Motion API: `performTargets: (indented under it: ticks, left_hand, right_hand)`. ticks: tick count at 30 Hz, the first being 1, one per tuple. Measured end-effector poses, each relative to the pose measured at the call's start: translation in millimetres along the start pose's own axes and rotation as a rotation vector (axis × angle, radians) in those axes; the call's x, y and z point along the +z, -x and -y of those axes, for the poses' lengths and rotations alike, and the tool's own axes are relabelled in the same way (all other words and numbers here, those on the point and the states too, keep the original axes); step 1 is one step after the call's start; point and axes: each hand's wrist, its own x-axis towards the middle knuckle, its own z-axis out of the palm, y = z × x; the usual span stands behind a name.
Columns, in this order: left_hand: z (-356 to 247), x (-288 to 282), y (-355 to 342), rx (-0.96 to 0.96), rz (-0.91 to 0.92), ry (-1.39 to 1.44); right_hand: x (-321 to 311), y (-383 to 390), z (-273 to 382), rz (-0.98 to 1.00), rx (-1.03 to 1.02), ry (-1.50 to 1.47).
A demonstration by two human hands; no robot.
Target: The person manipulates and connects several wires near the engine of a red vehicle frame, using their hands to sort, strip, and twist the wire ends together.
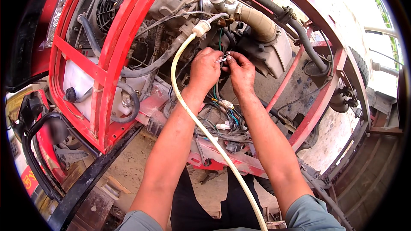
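Note:
Over the engine bay, my left hand point(204, 72) and my right hand point(242, 73) meet with fingers pinched together. Between their fingertips shows a thin, pale, wire-like piece point(221, 60); its exact kind is too small to make out. Both hands seem closed on it. Below them lies a tangle of wires point(209, 119) with white plug connectors point(223, 126). A pale yellow hose point(181, 97) runs from a small, dirty inline filter point(201, 28), passes in front of my left forearm and drops toward the lower edge.
Red frame bars point(80, 60) rise at the left, by a white tank point(81, 79) and a radiator fan point(113, 4). A ribbed intake hose point(260, 22) meets a dark box point(272, 53) beyond my right hand. A red rail point(314, 117) slants along the right.

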Motion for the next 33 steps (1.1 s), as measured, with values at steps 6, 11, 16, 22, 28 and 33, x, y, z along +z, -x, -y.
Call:
performTargets:
  ticks: [6,11,16,22,28,33]
  left_hand:
    - [-1,2,-1,0.010,-0.013,0.006]
    - [-4,7,-3,0.016,-0.033,0.008]
    - [-6,4,-4,0.001,0.031,0.135]
    - [-5,-3,-10,0.086,0.058,0.099]
    - [5,-14,-14,0.124,0.108,0.049]
    - [-11,11,-15,0.179,-0.019,-0.054]
  right_hand:
    - [-4,-2,-5,0.030,-0.021,0.057]
    - [-14,-4,-6,0.102,-0.063,0.199]
    - [-15,5,10,0.160,0.092,-0.069]
    - [-15,6,31,0.130,0.099,0.090]
    - [-4,5,36,0.097,0.116,0.245]
    - [-11,2,36,-0.052,-0.051,0.292]
